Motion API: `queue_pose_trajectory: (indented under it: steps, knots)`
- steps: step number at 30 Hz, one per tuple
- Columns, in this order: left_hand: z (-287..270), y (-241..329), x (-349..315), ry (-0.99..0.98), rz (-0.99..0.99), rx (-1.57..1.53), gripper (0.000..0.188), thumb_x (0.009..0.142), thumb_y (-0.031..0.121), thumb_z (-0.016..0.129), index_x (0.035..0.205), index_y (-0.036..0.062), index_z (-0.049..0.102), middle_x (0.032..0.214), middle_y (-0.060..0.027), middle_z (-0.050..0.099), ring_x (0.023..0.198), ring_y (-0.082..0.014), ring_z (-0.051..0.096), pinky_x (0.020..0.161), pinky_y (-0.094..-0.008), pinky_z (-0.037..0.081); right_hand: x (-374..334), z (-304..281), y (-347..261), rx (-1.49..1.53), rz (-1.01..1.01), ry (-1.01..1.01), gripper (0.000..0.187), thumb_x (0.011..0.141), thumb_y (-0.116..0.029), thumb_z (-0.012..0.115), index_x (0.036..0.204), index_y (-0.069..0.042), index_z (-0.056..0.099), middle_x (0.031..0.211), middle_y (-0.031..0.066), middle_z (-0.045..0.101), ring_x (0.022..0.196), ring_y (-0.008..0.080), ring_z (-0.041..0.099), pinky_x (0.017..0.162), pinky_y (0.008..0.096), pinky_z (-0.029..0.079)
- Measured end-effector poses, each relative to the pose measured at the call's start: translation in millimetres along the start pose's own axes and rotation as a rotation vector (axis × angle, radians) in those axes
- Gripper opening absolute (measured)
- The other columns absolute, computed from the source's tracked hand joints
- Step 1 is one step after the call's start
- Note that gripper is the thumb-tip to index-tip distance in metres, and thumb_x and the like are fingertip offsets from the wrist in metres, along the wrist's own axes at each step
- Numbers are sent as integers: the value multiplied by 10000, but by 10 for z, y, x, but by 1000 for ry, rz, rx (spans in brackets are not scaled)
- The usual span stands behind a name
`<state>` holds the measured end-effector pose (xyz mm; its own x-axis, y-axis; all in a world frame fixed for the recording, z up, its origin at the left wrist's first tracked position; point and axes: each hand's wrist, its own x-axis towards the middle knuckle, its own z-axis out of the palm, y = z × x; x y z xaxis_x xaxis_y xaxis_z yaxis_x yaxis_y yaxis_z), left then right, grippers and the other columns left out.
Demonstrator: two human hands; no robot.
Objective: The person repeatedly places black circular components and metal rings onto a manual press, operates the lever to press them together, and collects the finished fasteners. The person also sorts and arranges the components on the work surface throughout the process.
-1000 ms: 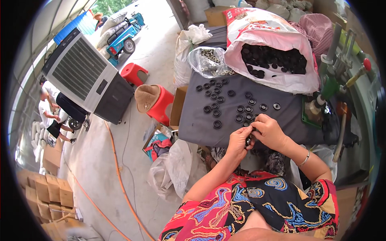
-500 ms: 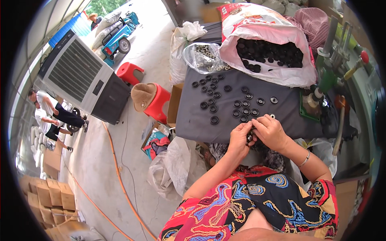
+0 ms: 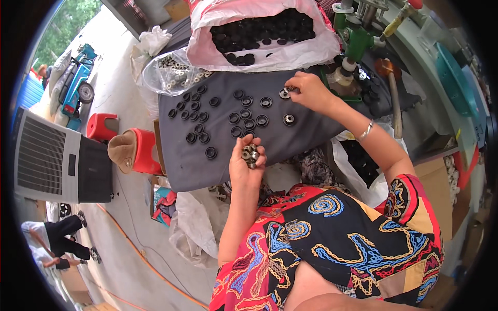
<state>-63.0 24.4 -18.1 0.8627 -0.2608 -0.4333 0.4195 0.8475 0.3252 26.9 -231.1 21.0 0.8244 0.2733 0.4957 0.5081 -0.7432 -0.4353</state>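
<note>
My left hand (image 3: pixel 246 168) is cupped palm up at the table's near edge, holding a small pile of metal bearings (image 3: pixel 250 155). Farther off to the right, my right hand (image 3: pixel 310 92) pinches one small metal bearing (image 3: pixel 293 89) in its fingertips. Just under those fingers lies a black ring-shaped wheel with a pale metal centre (image 3: pixel 284 94). Another black wheel (image 3: pixel 289 119) nearer to me has a metal piece in its middle. Several black wheels (image 3: pixel 245 113) with hollow centres lie between my hands and to the left on the dark cloth (image 3: pixel 179 166).
A large white sack (image 3: pixel 270 62) of black discs lies open at the back. Beside it sits a clear bag (image 3: pixel 154 78) of small metal parts. On the right stand a green hand press (image 3: pixel 357 44) and a hammer (image 3: pixel 394 98). Red stools (image 3: pixel 147 150) stand at the left.
My hands, together at the near edge before, are now apart. The right one has reached out to a black wheel with a bearing; the left shows its pile. The view has shifted right.
</note>
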Motion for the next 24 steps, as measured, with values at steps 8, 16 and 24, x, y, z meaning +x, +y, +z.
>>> queue_pose_trajectory:
  steps: [8,16,24]
  knots:
    - [-48,33,29,13,9,4,291,989,290,486,1030,23,594,901,-127,615,686,-224,575,442,-259,377,115,202,216,-183,73,-270,230,734,-88,659,946,-5,691,846,155,611,793,329,622,741,399,502]
    - [-16,50,-8,34,19,57,283,981,284,499,1039,23,594,892,-122,615,670,-224,571,421,-253,363,186,168,105,-255,5,-341,189,727,-84,655,891,0,695,831,164,611,797,346,624,754,419,503]
    - [-17,50,-45,17,28,79,282,982,280,499,1044,18,585,890,-131,613,676,-224,570,422,-252,361,321,174,67,-345,48,-473,130,713,-88,656,790,16,659,798,182,606,799,357,622,749,428,503]
